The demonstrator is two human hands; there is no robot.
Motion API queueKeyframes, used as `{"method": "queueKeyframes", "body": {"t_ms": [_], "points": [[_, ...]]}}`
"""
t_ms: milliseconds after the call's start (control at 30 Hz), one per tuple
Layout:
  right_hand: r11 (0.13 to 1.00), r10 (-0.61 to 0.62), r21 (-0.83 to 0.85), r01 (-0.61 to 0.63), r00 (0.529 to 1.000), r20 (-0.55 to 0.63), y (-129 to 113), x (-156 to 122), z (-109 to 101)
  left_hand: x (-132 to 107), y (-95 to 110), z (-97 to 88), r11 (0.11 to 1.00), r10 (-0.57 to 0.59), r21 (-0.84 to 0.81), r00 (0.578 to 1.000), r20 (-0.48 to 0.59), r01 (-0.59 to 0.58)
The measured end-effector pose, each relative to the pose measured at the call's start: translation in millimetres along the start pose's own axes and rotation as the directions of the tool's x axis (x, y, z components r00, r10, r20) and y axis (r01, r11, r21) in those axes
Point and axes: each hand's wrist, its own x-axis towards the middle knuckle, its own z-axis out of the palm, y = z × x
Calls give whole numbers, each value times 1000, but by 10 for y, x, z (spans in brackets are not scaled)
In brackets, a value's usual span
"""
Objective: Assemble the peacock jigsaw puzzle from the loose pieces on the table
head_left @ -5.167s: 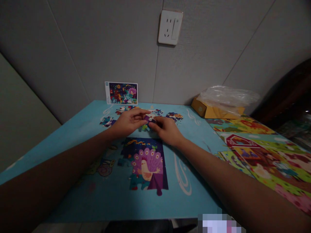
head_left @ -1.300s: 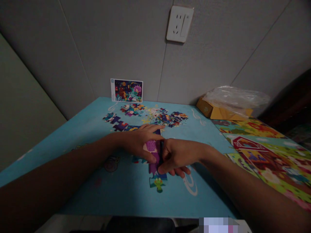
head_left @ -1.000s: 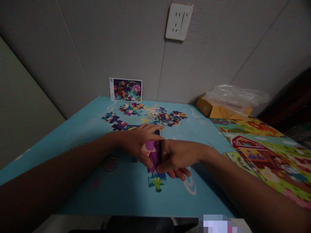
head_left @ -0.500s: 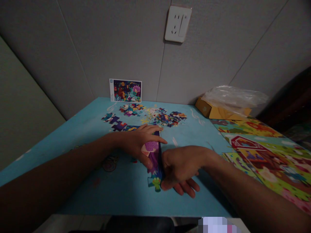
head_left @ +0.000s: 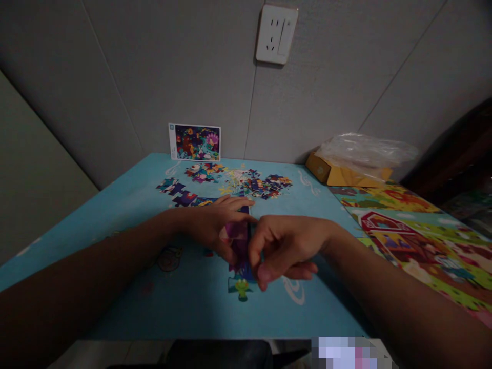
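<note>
My left hand [head_left: 213,225] lies flat with its fingers stretched over a partly assembled purple puzzle section [head_left: 239,242] on the blue table [head_left: 115,205]. My right hand [head_left: 286,246] hovers just right of that section with its fingers curled and thumb pointing down; whether it holds anything I cannot see. A green frog part [head_left: 241,286] of the section shows below both hands. Several loose puzzle pieces [head_left: 253,184] lie spread beyond my hands. A picture card [head_left: 195,142] leans against the wall.
A yellow box under a clear plastic bag [head_left: 346,171] sits at the back right. A colourful farm picture [head_left: 407,230] covers the table's right side. A wall socket [head_left: 275,34] is above. The table's near edge is close to me.
Five seconds ago both hands were at the loose pieces; they then came down onto the purple section. In the last half second my right hand lifted off the table and curled its fingers.
</note>
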Motion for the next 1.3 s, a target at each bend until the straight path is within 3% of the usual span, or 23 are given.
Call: {"method": "queueKeyframes", "body": {"t_ms": [67, 100, 167, 267, 367, 567, 667, 767, 900, 1033, 1167, 1300], "points": [[984, -130, 114, 134, 991, -36, 11, -30, -28, 7, 9, -1, 1000, 13, -1, 1000, -10, -13], [987, -120, 107, 124, 992, -40, 16, -21, -28, 8, 12, 0, 1000, 15, 0, 1000, -15, -15], [999, 32, -13, -33, 998, -53, 20, 36, -5, 5, 13, 4, 1000, 6, 1, 1000, -12, -6], [921, 301, -215, -325, 944, -134, 6, 152, 63, -9, 4, 13, 1000, -10, 1, 1000, 2, 10], [892, 346, -244, -381, 922, -173, -18, 204, 110, -15, -3, 17, 1000, -14, 1, 1000, 5, 14], [948, 251, -179, -264, 964, -90, 30, 177, 67, -10, 3, 10, 1000, -12, 9, 1000, -1, 12], [999, 34, -38, -37, 997, -75, 102, 210, 28, -11, -10, 26, 1000, 2, 27, 1000, -16, -1], [994, -104, 8, 107, 977, -186, 166, 260, 13, -11, -31, 53, 999, 13, 38, 998, -54, -11], [994, 26, -97, -48, 977, -213, 184, 288, 33, 8, -59, 70, 997, 42, 69, 987, -154, -31], [993, 52, -93, -72, 977, -206, 164, 286, 53, 40, -101, 53, 997, 41, 73, 957, -286, -21], [992, 33, -109, -57, 976, -215, 173, 291, 57, 48, -144, 19, 986, -94, 93, 922, -375, 138], [979, -28, -202, -22, 970, -243, 184, 302, 89, 49, -161, -18, 948, -235, 115, 894, -380, 297]]}}
